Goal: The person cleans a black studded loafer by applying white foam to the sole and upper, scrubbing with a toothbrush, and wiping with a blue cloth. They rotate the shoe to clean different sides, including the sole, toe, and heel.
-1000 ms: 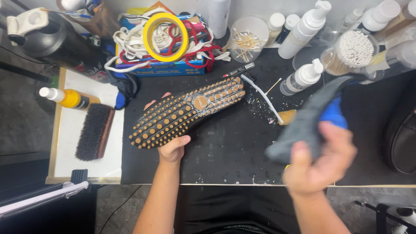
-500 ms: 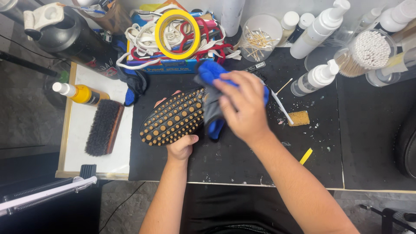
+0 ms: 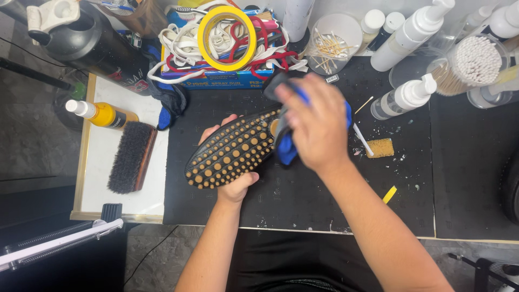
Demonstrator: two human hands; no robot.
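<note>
My left hand (image 3: 233, 183) holds a black shoe (image 3: 230, 151) sole-up over the black mat; the sole is covered in tan rubber studs. My right hand (image 3: 319, 127) presses a blue and grey cloth (image 3: 285, 147) against the front half of the sole, hiding the toe end. The hand and cloth are slightly blurred.
A wooden shoe brush (image 3: 131, 157) and a yellow bottle (image 3: 101, 114) lie on the white board at left. A box of laces with a yellow tape roll (image 3: 227, 31) stands behind. Pump bottles (image 3: 405, 97), cotton swabs (image 3: 469, 60), a toothbrush (image 3: 362, 139) and a tan sponge (image 3: 380, 147) sit at right.
My right hand brought the cloth from the right side of the mat onto the shoe sole and has shifted it slightly along the front half. The left hand keeps holding the shoe.
</note>
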